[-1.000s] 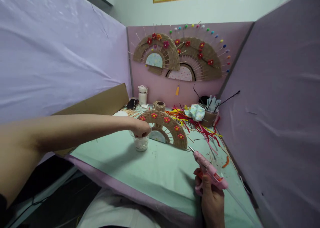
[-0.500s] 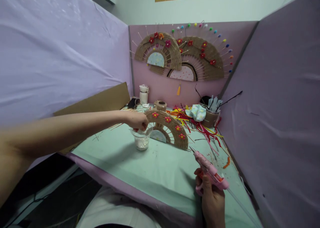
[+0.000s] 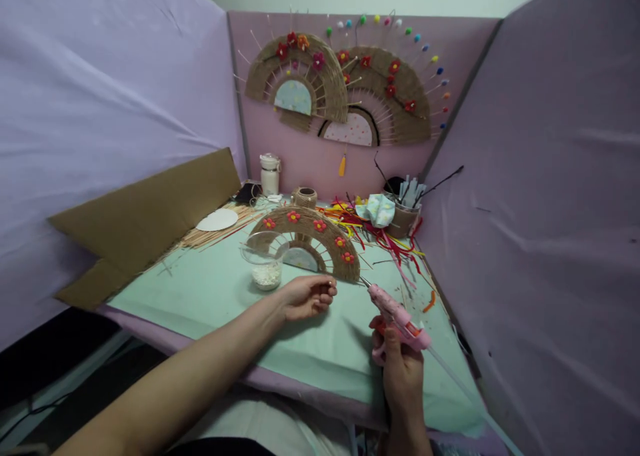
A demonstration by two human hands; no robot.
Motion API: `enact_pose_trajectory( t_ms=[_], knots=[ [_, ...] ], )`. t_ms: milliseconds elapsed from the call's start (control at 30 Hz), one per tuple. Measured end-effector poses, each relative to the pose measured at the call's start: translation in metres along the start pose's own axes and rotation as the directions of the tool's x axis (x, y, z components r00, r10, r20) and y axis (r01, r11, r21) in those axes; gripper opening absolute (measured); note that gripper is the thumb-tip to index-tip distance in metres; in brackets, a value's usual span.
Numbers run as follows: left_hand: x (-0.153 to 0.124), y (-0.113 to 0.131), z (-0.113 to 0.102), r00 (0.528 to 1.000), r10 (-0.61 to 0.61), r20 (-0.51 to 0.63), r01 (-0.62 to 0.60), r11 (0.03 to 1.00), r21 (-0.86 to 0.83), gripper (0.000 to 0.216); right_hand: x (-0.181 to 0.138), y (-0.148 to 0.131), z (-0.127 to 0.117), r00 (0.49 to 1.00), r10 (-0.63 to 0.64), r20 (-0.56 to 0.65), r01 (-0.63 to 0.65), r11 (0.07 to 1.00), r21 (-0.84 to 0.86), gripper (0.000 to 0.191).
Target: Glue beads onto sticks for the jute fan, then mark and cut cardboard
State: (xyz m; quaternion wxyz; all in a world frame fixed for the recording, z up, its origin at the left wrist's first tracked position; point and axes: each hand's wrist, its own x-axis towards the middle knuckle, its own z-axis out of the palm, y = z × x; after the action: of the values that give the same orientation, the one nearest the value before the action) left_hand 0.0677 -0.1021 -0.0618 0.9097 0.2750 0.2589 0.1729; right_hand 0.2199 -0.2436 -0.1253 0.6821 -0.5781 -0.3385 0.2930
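Note:
My right hand [image 3: 397,366] grips a pink glue gun [image 3: 395,313] over the green table mat [image 3: 320,339], its nozzle pointing up-left. My left hand [image 3: 307,296] hovers palm up just left of the nozzle, fingers curled and thumb pinched to fingertips; whatever tiny thing it holds is too small to name. Behind it stands a clear plastic cup [image 3: 264,259] with white beads at the bottom. A jute fan [image 3: 305,239] with small red flowers lies flat beyond the cup.
A cardboard sheet [image 3: 145,219] leans on the left wall beside a bundle of thin sticks [image 3: 210,236]. Red and yellow strips [image 3: 385,236], a jute pot [image 3: 304,197], a white jar [image 3: 270,174] and a cup of tools [image 3: 407,209] crowd the back. Two finished fans [image 3: 345,89] hang on the rear wall.
My left hand has left the bead cup and drawn back toward me, turning palm up beside the glue gun nozzle. The view has tilted down; the right hand keeps its grip.

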Motion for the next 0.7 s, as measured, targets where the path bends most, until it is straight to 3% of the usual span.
enact_pose_trajectory(
  t_ms=[200,400,700],
  knots=[
    [0.019,-0.003,-0.011,0.993,0.053,-0.102,-0.061,0.995,-0.079,0.013,0.001,-0.002,0.001,1.000,0.002,0.003,-0.002,1.000,-0.004,0.050],
    [0.018,-0.007,-0.018,0.992,0.120,-0.032,-0.123,0.984,-0.131,0.014,0.002,0.001,0.000,0.998,0.010,0.069,-0.006,0.998,-0.057,0.045],
    [0.016,-0.009,-0.022,0.974,0.225,-0.005,-0.225,0.973,-0.052,0.019,0.002,0.003,-0.002,0.990,0.013,0.141,0.009,0.988,-0.154,0.046]
  ],
)
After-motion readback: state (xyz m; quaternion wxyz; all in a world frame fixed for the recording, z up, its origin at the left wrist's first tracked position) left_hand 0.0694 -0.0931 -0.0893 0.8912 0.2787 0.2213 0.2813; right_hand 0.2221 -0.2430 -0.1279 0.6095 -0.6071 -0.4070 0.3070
